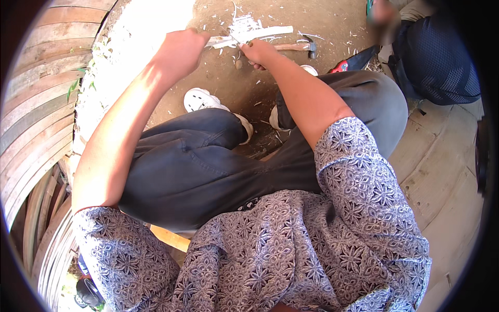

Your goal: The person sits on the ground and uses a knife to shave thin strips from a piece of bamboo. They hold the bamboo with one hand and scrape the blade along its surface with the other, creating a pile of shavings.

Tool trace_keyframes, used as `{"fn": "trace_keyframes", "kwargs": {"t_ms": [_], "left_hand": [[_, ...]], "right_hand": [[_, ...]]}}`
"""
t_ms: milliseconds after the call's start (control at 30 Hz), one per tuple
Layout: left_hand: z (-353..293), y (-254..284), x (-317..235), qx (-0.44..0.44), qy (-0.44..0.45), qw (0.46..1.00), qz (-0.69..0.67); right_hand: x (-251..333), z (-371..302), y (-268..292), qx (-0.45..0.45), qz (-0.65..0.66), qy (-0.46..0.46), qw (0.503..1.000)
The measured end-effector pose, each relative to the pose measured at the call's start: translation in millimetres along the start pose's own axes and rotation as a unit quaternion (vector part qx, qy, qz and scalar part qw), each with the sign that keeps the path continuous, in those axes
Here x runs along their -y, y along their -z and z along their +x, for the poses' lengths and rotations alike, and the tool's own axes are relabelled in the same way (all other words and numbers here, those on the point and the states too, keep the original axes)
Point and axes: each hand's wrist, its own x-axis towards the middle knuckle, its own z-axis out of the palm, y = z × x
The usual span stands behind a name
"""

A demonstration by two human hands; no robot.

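My left hand is closed around one end of a pale wooden strip that reaches out over the dirt ground. My right hand grips a small knife handle, its blade pressed against the strip close to the left hand. Pale wood shavings lie on the ground under the strip. I am sitting with my knees bent, dark trousers and white shoes below the hands.
A hammer lies on the dirt just right of my hands. A red-handled tool lies beside it. Another person sits at the upper right. Stacked curved wooden strips fill the left side; wooden planks lie on the right.
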Motion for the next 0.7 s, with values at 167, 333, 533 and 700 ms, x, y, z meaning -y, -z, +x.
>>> {"fn": "trace_keyframes", "kwargs": {"t_ms": [167,333,533,700], "left_hand": [[15,-21,17,-0.1,-0.043,0.993,-0.038],[21,-14,27,-0.075,-0.08,0.994,0.025],[27,3,29,-0.07,-0.149,0.985,0.046],[28,6,26,-0.077,-0.17,0.98,0.075]], "right_hand": [[-17,0,-8,-0.117,-0.045,0.101,0.987],[-16,-8,-17,-0.128,-0.04,0.164,0.977],[-26,-2,-35,-0.134,-0.02,0.212,0.968],[-7,0,-39,-0.114,0.03,0.196,0.973]]}}
